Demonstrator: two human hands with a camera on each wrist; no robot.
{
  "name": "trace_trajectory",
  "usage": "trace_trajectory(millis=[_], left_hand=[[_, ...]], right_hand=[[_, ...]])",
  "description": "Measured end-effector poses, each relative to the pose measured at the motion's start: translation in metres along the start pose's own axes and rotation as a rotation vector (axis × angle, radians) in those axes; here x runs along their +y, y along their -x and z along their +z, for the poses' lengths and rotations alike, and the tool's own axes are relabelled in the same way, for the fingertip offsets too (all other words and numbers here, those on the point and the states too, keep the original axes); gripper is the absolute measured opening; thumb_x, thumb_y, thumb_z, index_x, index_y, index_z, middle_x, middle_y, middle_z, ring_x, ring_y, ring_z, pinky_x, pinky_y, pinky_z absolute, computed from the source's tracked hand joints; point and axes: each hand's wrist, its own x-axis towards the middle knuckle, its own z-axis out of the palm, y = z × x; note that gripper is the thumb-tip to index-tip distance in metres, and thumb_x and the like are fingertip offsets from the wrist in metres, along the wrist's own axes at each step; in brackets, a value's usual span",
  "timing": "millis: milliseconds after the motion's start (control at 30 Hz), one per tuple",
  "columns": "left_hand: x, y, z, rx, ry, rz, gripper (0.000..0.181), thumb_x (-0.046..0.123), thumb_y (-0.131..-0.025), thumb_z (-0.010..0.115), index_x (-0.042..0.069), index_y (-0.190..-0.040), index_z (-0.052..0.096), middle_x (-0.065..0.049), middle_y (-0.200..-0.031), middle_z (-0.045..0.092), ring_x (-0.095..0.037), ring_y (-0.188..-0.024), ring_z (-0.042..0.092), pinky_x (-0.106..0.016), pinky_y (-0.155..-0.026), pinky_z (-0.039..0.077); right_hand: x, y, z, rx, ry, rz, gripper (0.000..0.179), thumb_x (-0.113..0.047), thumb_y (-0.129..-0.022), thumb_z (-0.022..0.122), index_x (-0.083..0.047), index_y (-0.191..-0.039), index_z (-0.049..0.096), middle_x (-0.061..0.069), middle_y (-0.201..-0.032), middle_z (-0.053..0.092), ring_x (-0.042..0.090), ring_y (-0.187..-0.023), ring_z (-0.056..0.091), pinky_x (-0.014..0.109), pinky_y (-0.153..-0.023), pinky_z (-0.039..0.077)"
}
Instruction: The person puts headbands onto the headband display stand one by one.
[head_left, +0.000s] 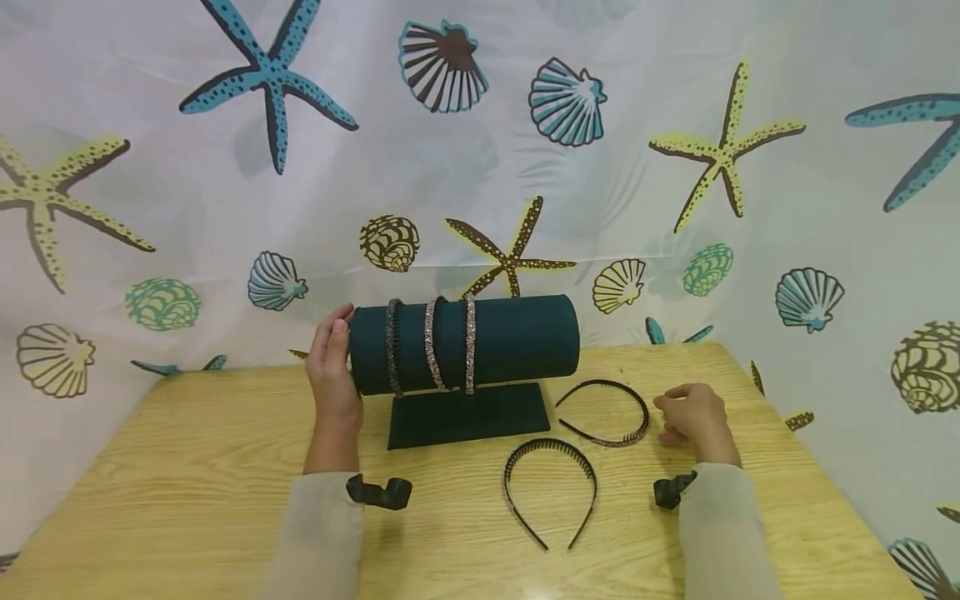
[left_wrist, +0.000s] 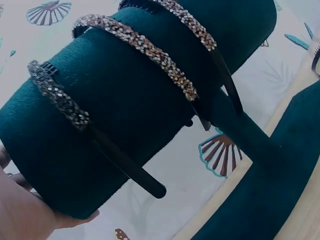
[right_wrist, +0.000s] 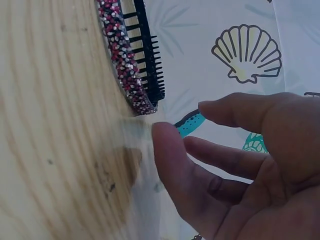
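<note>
place: indoor tabletop setup | signs: 1 wood-grain table (head_left: 202, 475), seashell-print cloth backdrop (head_left: 480, 167) | room type: unclear

Stand (head_left: 468, 418) on my tabletop (head_left: 210, 467), three headbands (head_left: 470, 346) over its roll (head_left: 521, 337). Fourth headband (head_left: 615, 442) right of base, fifth headband (head_left: 551, 443) in front. Left hand (head_left: 333, 371) at roll's left end, right hand (head_left: 695, 417) far right.

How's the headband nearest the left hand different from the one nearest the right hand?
The left headband sits over the green roll; the right headband is on the table. The left headband's sparkles look grey; the right headband's are pink and silvery. Both have dark teeth.
</note>
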Motion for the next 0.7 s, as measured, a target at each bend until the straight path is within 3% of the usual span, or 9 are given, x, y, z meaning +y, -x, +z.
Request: trace_trajectory(millis=[100, 367, 467, 600, 700], left_hand=[[-0.001, 0.000, 0.000, -0.002, -0.002, -0.009, 0.048, 0.037, -0.104, 0.044, 0.008, -0.143, 0.053, -0.006, -0.151, 0.047, -0.018, -0.141, 0.036, -0.041, -0.122, 0.024], [-0.002, -0.003, -0.002, -0.037, 0.062, -0.052, 0.045, 0.031, -0.105, 0.046, 0.013, -0.145, 0.052, -0.003, -0.150, 0.047, -0.014, -0.134, 0.045, -0.030, -0.113, 0.037], [-0.003, -0.004, -0.003, -0.047, 0.058, -0.060, 0.045, 0.030, -0.104, 0.046, 0.013, -0.145, 0.052, -0.002, -0.150, 0.048, -0.014, -0.134, 0.045, -0.028, -0.113, 0.038], [-0.003, -0.003, -0.005, -0.072, 0.066, -0.087, 0.044, 0.029, -0.105, 0.045, 0.014, -0.146, 0.051, -0.004, -0.151, 0.046, -0.014, -0.134, 0.045, -0.026, -0.112, 0.040], [-0.003, -0.002, -0.005, -0.094, 0.057, -0.099, 0.044, 0.030, -0.106, 0.044, 0.015, -0.147, 0.050, -0.004, -0.152, 0.044, -0.014, -0.136, 0.044, -0.026, -0.113, 0.039]], right_hand=[[-0.001, 0.001, 0.003, -0.034, -0.022, 0.015, 0.048, -0.021, -0.101, 0.056, 0.008, -0.139, 0.049, 0.024, -0.109, 0.058, 0.020, -0.063, 0.069, 0.035, -0.066, 0.062], [-0.007, 0.001, 0.005, -0.076, 0.019, 0.010, 0.043, -0.020, -0.101, 0.057, 0.012, -0.129, 0.053, 0.022, -0.102, 0.059, 0.019, -0.066, 0.068, 0.034, -0.067, 0.061], [-0.006, -0.001, 0.006, -0.089, 0.053, 0.027, 0.039, -0.022, -0.100, 0.059, 0.011, -0.120, 0.060, 0.016, -0.088, 0.063, 0.017, -0.060, 0.067, 0.032, -0.062, 0.060], [-0.004, -0.003, 0.009, -0.128, 0.083, 0.051, 0.033, -0.026, -0.100, 0.060, 0.006, -0.096, 0.067, 0.005, -0.062, 0.060, 0.014, -0.051, 0.063, 0.030, -0.057, 0.057], [-0.001, -0.003, 0.012, -0.143, 0.082, 0.050, 0.033, -0.027, -0.100, 0.061, 0.002, -0.085, 0.065, 0.002, -0.056, 0.055, 0.014, -0.049, 0.061, 0.029, -0.054, 0.055]])
